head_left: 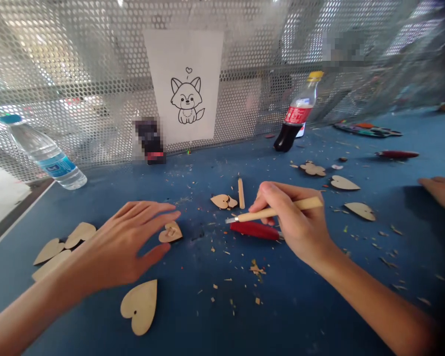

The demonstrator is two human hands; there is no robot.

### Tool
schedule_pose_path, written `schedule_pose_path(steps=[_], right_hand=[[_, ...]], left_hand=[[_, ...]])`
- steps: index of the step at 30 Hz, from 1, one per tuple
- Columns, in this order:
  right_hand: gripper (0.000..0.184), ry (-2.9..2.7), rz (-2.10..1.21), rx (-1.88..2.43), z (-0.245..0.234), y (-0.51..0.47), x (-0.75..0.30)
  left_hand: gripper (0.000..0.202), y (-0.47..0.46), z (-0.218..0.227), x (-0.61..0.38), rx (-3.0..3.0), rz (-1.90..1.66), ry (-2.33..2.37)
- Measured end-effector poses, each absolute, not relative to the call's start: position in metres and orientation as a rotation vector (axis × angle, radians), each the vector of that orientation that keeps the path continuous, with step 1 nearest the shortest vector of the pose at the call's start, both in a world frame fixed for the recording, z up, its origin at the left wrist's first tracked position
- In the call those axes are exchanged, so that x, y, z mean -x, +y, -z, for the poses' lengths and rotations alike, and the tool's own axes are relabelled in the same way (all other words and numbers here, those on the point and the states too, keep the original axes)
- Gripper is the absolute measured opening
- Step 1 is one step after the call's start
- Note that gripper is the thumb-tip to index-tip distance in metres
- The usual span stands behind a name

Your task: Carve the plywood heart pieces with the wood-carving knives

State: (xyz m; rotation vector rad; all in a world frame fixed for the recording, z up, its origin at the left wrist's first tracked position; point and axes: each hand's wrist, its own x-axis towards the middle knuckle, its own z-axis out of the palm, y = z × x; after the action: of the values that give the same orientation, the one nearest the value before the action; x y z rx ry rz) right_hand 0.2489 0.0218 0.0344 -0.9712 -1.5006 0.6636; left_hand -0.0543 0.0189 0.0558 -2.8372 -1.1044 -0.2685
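Work surface: blue table (300, 306), littered with wood chips, backed by a perforated metal screen (77, 74). A sheet with a fox drawing (187, 89) hangs at upper centre. A water bottle (46, 153) lies at upper left and a cola bottle (296, 116) leans at upper right.

Right hand (292, 222): closed in a pen grip around a wooden-handled carving knife (282, 211), blade pointing left, just above a red tool (254, 230) lying on the table.

Left hand (122, 247): open and spread, holding nothing. The small cut heart (170, 232) lies at centre frame, between its thumb and fingertips. Whether they touch it cannot be determined.

Assessment: the piece is being taken in hand, and cutting is not under way. The blade tip is near the heart, to its right, but clear of it. Any cut calls for a firm pinch on the heart, with the fingers out of the blade's line.

Also noted: a blank heart (141, 304) at lower left, and another person's hand (443, 190) at the right edge.
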Motion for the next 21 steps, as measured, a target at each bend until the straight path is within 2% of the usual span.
schedule_pose_path(steps=[3, 5, 10, 12, 15, 21], right_hand=[[0.047, -1.496, -0.658, 0.976, -0.033, 0.023, -0.247], [0.048, -1.493, -0.659, 0.986, -0.031, 0.024, -0.247], [0.046, -1.479, -0.689, 0.956, -0.029, 0.026, -0.249], [0.046, -1.483, -0.69, 0.961, -0.029, 0.026, -0.249], [0.048, -1.504, -0.678, 0.993, -0.03, 0.025, -0.248], [0.049, -1.538, -0.693, 1.022, -0.032, 0.022, -0.246]], left_hand=[[0.041, 0.031, -0.045, 0.064, 2.948, 0.171, -1.111], [0.037, 0.033, -0.039, 0.055, 3.055, 0.231, -1.025], [0.068, 0.029, -0.04, 0.015, 3.273, 0.328, -0.892], [0.069, 0.03, -0.044, 0.006, 3.285, 0.345, -0.89], [0.06, 0.033, -0.048, 0.005, 3.249, 0.339, -0.935], [0.025, 0.032, -0.038, 0.007, 3.246, 0.311, -1.049]])
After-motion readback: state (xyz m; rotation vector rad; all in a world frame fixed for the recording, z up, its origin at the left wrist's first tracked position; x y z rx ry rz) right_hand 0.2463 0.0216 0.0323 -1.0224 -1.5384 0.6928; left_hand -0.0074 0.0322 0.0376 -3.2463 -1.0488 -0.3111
